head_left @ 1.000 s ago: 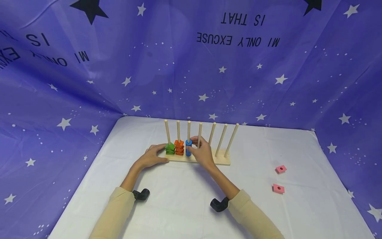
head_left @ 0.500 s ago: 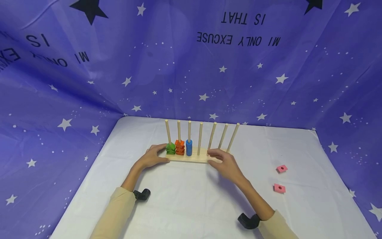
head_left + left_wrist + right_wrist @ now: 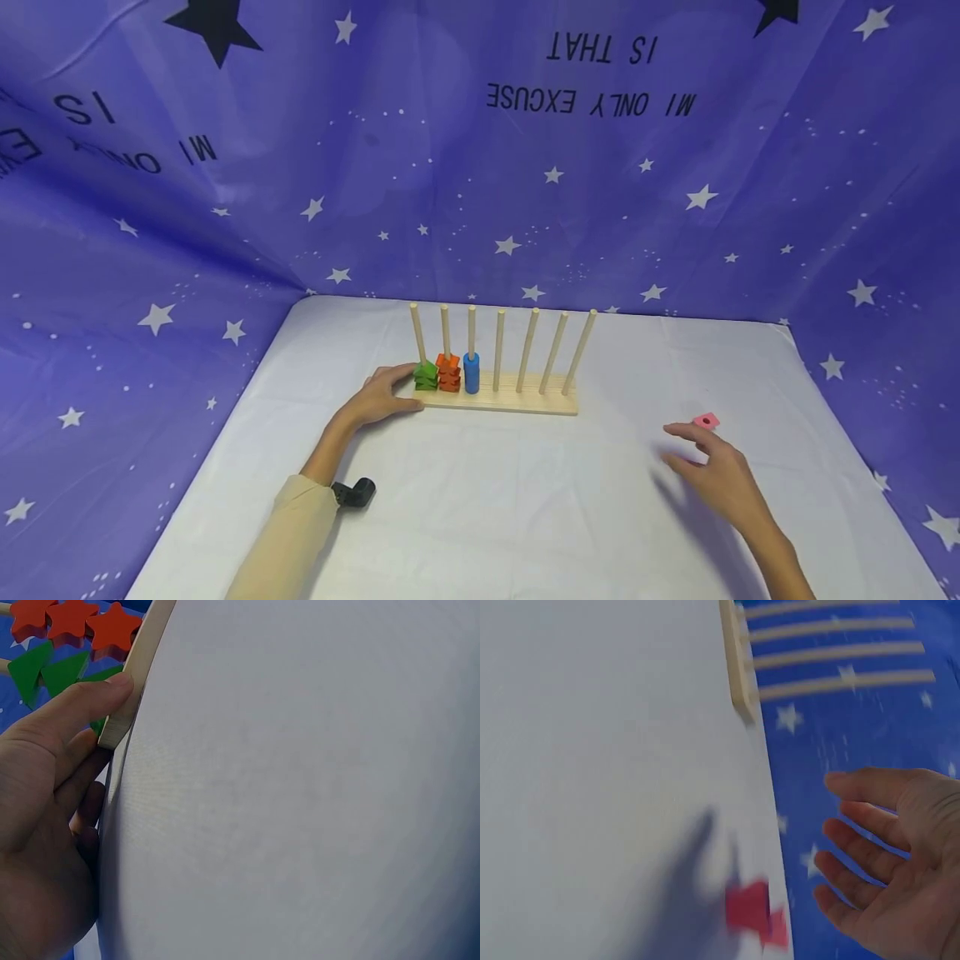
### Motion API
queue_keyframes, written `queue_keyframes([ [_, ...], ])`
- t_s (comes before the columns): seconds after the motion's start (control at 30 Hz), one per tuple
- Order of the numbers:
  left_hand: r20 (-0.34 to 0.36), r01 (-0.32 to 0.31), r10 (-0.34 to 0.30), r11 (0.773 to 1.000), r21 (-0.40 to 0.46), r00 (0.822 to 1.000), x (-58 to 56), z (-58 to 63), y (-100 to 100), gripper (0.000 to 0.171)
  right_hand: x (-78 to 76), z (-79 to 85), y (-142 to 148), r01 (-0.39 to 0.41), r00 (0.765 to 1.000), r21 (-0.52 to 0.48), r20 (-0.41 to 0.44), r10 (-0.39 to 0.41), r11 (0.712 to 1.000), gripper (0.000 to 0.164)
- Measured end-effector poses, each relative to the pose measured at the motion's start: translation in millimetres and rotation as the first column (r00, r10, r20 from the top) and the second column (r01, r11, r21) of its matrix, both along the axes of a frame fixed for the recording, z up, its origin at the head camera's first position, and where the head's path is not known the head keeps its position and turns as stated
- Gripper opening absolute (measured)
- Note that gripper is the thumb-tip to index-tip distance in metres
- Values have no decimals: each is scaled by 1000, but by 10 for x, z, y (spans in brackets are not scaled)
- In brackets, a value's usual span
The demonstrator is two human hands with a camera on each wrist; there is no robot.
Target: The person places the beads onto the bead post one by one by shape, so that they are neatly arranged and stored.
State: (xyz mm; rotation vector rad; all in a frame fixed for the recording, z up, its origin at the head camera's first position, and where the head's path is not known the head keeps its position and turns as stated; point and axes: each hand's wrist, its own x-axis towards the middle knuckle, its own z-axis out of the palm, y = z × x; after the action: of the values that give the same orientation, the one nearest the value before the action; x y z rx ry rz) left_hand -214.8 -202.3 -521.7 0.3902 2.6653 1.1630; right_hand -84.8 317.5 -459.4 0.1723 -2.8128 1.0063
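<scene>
A wooden peg board [image 3: 525, 402] with several upright pegs stands on the table. Green triangles [image 3: 426, 377], orange-red star-shaped pieces [image 3: 448, 373] and a blue cylindrical stack [image 3: 471, 373] sit on its three leftmost pegs. My left hand [image 3: 378, 398] grips the board's left end, thumb along the front edge in the left wrist view and fingers behind. At the right, my right hand [image 3: 716, 475] hovers with relaxed fingers spread apart and holds nothing. Just beyond its fingers lies a pink block [image 3: 706, 421] with a hole. The right wrist view shows two pink blocks [image 3: 748, 906]; my hand hides one in the head view.
A white cloth covers the table [image 3: 480, 517]. Purple star-printed fabric [image 3: 480, 167] rises behind and at both sides. A black wrist camera [image 3: 356, 493] sits on my left wrist. The board's pegs [image 3: 557, 354] stick up tall.
My right hand has left the blue stack and moved right and toward me, over the pink blocks, covering the nearer one in the head view. My left hand stays on the board's end.
</scene>
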Motion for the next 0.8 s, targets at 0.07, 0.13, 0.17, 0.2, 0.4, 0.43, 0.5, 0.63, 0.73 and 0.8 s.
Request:
queue_keyframes([
  [0.07, 2, -1, 1, 1000, 0, 1000, 8, 0, -6, 79, 71, -25, 145, 19, 999, 7, 38, -19, 1000, 40],
  [0.13, 3, 0, 0, 1000, 0, 1000, 14, 0, -9, 79, 129, -65, 264, 37, 996, 17, 77, -39, 999, 43],
  [0.17, 5, -1, 1, 1000, 2, 1000, 17, 1, -8, 79, 156, -89, 313, 43, 995, 18, 94, -45, 999, 45],
  [0.2, 4, 0, 0, 1000, 3, 1000, 18, 0, -8, 79, 177, -113, 355, 49, 993, 21, 108, -51, 999, 45],
  [0.4, 7, -3, 3, 1000, 4, 1000, 15, 12, 0, 78, 237, -230, 486, 57, 978, 24, 199, -61, 998, 44],
  [0.43, 9, -6, 6, 1000, 5, 1000, 14, 17, 2, 78, 238, -246, 491, 59, 977, 27, 202, -63, 998, 44],
  [0.5, 7, -7, 7, 1000, 4, 1000, 10, 24, 4, 78, 231, -282, 500, 65, 978, 47, 194, -73, 997, 42],
  [0.63, 7, -3, 3, 1000, 2, 1000, 1, 22, 7, 78, 203, -357, 514, 93, 981, 76, 165, -104, 993, 36],
  [0.73, 6, -1, 1, 1000, 0, 1000, -4, 13, 5, 78, 168, -392, 529, 104, 978, 72, 174, -115, 992, 33],
  [0.8, 8, -4, 4, 1000, 0, 1000, -4, 9, 2, 78, 148, -402, 533, 112, 977, 74, 176, -124, 991, 33],
])
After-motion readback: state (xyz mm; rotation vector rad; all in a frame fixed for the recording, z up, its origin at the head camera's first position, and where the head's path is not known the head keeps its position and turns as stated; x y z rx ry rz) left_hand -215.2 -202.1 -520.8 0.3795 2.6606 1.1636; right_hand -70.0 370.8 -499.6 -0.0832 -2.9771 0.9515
